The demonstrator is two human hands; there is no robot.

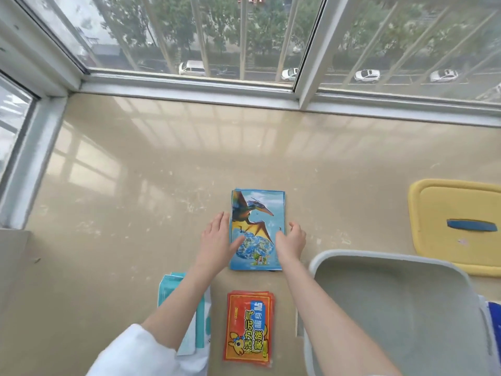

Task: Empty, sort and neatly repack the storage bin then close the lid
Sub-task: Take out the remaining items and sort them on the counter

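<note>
A stack of blue dinosaur booklets [257,213] lies flat on the beige sill. My left hand [217,240] rests against its left edge with straight fingers and its thumb on the cover. My right hand [291,240] touches the right edge, fingers loosely bent. Nearer to me lies a stack of red-orange packets [249,327]. A pile of teal and white packets [189,316] sits partly under my left forearm. The grey storage bin [393,267] stands at the right with nothing visible inside. Its yellow lid [433,202] with a blue handle lies beyond it.
A window with metal bars [244,50] runs along the far edge of the sill, and its frame [35,147] closes off the left side. A blue and white object [493,321] peeks from behind the bin at the right edge.
</note>
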